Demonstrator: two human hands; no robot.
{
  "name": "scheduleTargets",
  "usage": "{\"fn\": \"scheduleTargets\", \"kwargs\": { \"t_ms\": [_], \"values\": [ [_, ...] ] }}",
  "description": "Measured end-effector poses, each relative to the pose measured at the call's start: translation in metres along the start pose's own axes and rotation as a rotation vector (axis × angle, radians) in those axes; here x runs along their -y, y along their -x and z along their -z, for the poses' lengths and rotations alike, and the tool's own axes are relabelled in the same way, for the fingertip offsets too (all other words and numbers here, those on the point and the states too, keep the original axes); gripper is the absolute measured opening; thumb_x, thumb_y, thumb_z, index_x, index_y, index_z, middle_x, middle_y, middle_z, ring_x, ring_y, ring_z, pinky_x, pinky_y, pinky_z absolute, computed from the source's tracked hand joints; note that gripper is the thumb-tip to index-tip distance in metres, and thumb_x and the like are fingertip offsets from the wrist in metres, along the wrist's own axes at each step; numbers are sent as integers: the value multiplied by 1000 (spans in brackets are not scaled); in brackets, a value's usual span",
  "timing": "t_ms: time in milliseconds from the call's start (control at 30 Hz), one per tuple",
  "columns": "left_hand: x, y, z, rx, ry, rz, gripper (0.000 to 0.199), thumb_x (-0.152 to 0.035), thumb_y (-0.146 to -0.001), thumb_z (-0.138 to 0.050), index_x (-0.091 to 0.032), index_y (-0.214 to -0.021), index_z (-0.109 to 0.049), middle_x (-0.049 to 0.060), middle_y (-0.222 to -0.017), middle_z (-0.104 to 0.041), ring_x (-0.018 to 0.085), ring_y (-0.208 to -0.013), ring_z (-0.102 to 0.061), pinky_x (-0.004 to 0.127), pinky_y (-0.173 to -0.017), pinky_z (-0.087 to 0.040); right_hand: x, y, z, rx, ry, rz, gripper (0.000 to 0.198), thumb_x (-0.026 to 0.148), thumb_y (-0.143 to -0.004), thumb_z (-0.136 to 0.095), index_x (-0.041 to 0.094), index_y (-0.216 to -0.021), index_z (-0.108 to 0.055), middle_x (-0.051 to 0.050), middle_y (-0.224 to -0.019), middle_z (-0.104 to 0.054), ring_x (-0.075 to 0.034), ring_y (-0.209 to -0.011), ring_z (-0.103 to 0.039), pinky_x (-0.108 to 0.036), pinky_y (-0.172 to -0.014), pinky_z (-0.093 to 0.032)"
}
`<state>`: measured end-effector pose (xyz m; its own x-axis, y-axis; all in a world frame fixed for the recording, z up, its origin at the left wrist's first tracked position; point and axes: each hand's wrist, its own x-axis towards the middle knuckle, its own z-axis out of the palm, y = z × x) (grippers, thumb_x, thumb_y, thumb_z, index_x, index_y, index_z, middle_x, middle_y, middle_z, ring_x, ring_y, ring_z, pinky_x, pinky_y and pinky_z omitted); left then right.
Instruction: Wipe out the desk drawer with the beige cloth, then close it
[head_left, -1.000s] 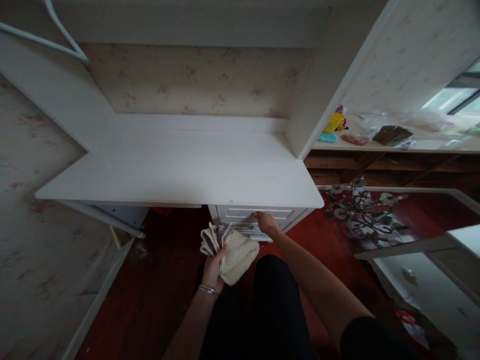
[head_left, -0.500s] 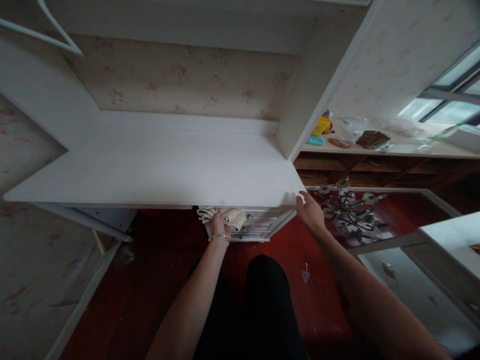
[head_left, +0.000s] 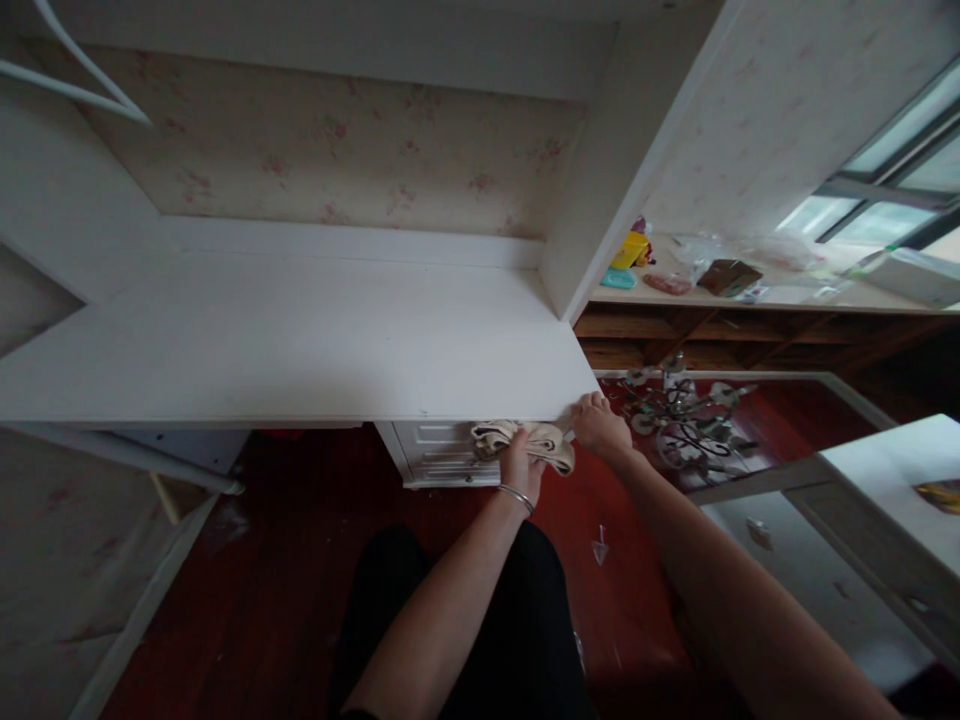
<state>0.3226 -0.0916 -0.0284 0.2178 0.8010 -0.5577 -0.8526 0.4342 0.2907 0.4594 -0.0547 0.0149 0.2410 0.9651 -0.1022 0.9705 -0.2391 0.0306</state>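
My left hand (head_left: 521, 468), with a silver bangle (head_left: 517, 498) at the wrist, is closed around a folded beige cloth (head_left: 555, 447). It holds the cloth just below the front edge of a white desk (head_left: 360, 340), in front of the white drawer unit (head_left: 435, 455). At the desk's front right corner, my right hand (head_left: 604, 430) has its fingers curled over the edge. Part of its grip is hidden, and the cloth's right end lies close to it.
A chandelier (head_left: 686, 420) lies on the red floor (head_left: 300, 600) to the right. Behind it, a low shelf unit (head_left: 780, 300) carries a yellow container (head_left: 630, 250), a brown box (head_left: 729, 277) and plastic wrapping. White furniture (head_left: 892, 500) stands at the lower right.
My left hand has moved right along the drawer fronts with the cloth, close to my right hand. My right hand stays at the desk corner, its fingers more curled. The view has shifted slightly.
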Motion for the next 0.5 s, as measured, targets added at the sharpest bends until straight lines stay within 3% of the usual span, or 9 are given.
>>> {"fn": "scheduleTargets", "kwargs": {
  "t_ms": [100, 267, 400, 500],
  "values": [
    [35, -20, -2, 63, 16, 110, 21, -24, -82, -56, -12, -98, -62, 12, -99, -67, 16, -79, -65, 29, -68, -52, 2, -1, -4, -50, 33, -15, 47, 28, -93, -20, 4, -127, -43, -23, -135, -41, -29, -124, -39, -40, -93, -42],
    [63, -53, 13, -22, 19, 133, 14, -20, -87, -50, -15, -95, -59, 8, -97, -66, 11, -77, -64, 24, -70, -51, 6, -2, -10, -73, 71, 1, 50, 24, -91, -23, -4, -130, -38, -28, -137, -37, -33, -129, -32, -42, -99, -35],
    [57, -70, 41, -104, -4, 93, 13, -18, -89, -46, -18, -96, -56, 5, -93, -66, 11, -77, -64, 26, -73, -51, 8, -4, -7, -41, 32, -40, 52, 25, -92, -19, -4, -132, -38, -28, -139, -35, -33, -128, -34, -42, -98, -36],
    [33, -72, 69, -165, -58, 20, 12, -17, -88, -48, -19, -97, -55, 3, -90, -66, 12, -78, -63, 27, -75, -51, 9, -5, -6, -36, 36, -63, 53, 25, -92, -19, -4, -132, -39, -27, -139, -36, -33, -128, -35, -41, -97, -37]
  ]
}}
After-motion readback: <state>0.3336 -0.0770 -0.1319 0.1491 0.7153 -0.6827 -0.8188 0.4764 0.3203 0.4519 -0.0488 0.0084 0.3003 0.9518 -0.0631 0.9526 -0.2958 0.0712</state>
